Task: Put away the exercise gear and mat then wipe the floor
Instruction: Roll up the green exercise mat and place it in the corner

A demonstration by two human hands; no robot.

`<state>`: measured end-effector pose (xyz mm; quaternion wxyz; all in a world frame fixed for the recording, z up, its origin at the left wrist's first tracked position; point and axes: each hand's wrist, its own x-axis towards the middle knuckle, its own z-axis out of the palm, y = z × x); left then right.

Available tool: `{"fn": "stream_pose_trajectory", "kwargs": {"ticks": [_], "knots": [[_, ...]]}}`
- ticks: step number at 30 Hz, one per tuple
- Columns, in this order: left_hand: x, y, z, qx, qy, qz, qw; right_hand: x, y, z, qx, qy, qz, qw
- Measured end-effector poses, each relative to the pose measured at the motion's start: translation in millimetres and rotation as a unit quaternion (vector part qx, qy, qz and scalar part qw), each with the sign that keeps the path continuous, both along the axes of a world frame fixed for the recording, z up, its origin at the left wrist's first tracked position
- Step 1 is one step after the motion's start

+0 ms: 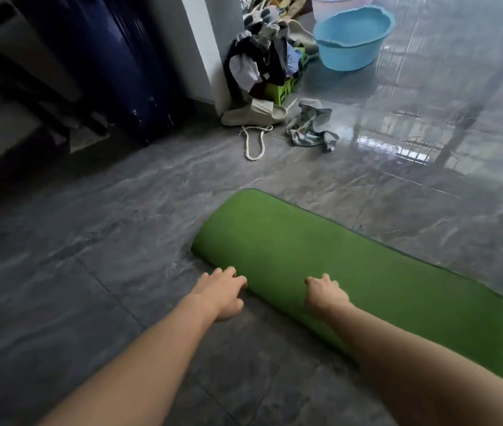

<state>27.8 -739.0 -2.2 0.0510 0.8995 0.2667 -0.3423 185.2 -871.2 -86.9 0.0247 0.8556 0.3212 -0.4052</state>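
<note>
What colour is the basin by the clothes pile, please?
Light blue basin, clearest in the head view.

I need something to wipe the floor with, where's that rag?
Head view, upper middle: the crumpled rag lies on the floor, beside the rope loop, below the blue basin.

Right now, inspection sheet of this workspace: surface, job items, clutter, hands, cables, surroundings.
Surface: grey marble-look floor, glossy with window reflections at far right.
Job's things: green mat, almost fully rolled, lying on the floor; crumpled cloth beyond it.
Clutter: heap of clothes over a green box by the wall corner; beige bag lying in front of the box; blue basin with a pale basin behind it.
Hands: left hand at the near edge of the roll, fingers touching it; right hand pressed on the roll.
Cables: none; one white rope loop on the floor.
Surroundings: dark blue suitcase at the wall; small striped item at far left edge, unclear.
</note>
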Motion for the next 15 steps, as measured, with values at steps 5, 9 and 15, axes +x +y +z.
{"fn": "stream_pose_trajectory", "kwargs": {"ticks": [5,9,15], "knots": [[37,47,17,-0.026,-0.003,0.046,0.999,9,6,-45,-0.037,0.006,-0.023,0.999],[53,59,-15,-0.037,-0.018,0.064,0.997,-6,0,-89,0.007,-0.107,0.027,0.994],[54,67,-84,-0.036,0.076,0.013,0.996,-6,5,-113,-0.013,-0.141,0.059,0.988]]}}
